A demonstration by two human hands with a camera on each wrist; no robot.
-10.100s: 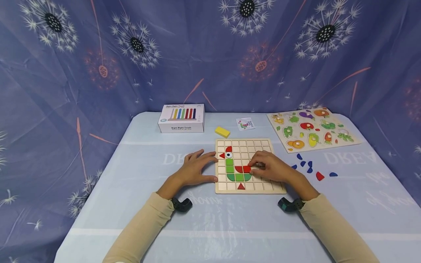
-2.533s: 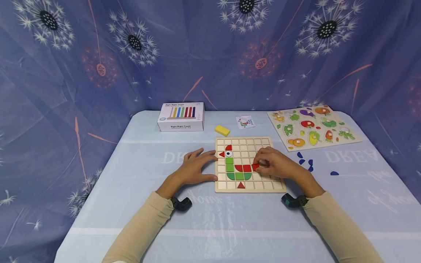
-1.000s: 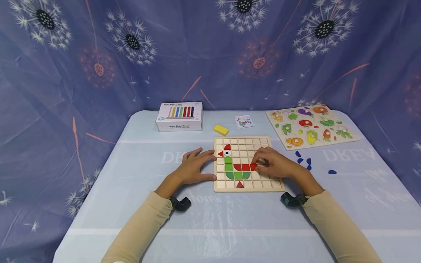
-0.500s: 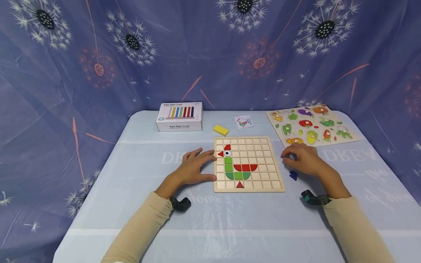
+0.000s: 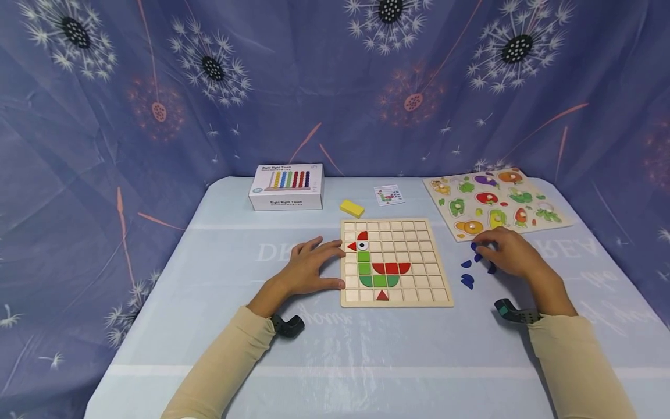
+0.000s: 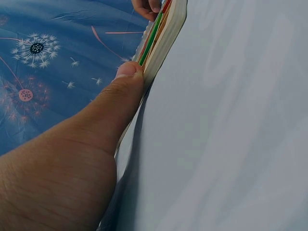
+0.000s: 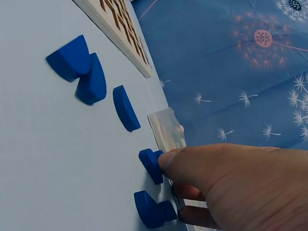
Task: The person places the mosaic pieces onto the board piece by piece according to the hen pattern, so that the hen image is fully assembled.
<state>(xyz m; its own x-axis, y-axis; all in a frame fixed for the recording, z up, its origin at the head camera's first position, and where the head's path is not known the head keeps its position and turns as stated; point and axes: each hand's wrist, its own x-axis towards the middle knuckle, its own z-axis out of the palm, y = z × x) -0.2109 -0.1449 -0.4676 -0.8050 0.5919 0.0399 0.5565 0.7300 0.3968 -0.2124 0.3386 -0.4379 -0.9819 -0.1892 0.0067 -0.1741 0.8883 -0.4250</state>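
From the head view we see the square pale wooden grid board [image 5: 419, 250] lying flat, with a bird-like figure of red and green tiles [image 5: 379, 281] in its left part. The left hand [image 5: 306, 269] rests at the board's left edge, thumb and fingers spread well apart; the left wrist view adds the thumb against the board's thick side, which the head view hides.

The right hand [image 5: 508, 253] is at the small solid-blue rounded pieces [image 5: 467, 279] right of the board. Its own wrist view shows us their thickness, two of them overlapping, one lying alone, and the thumb touching another; we cannot tell whether its fingers pinch that piece, since the index finger is hidden.

The light-blue surface [image 5: 324, 361] bears white lettering. Toward its back we find a white printed cardboard box [image 5: 287, 187], a yellow rectangular block [image 5: 352, 208], a small printed card [image 5: 389, 196] and a vegetable puzzle board [image 5: 484, 212]. Behind hangs a blue dandelion-patterned curtain [image 5: 314, 75].
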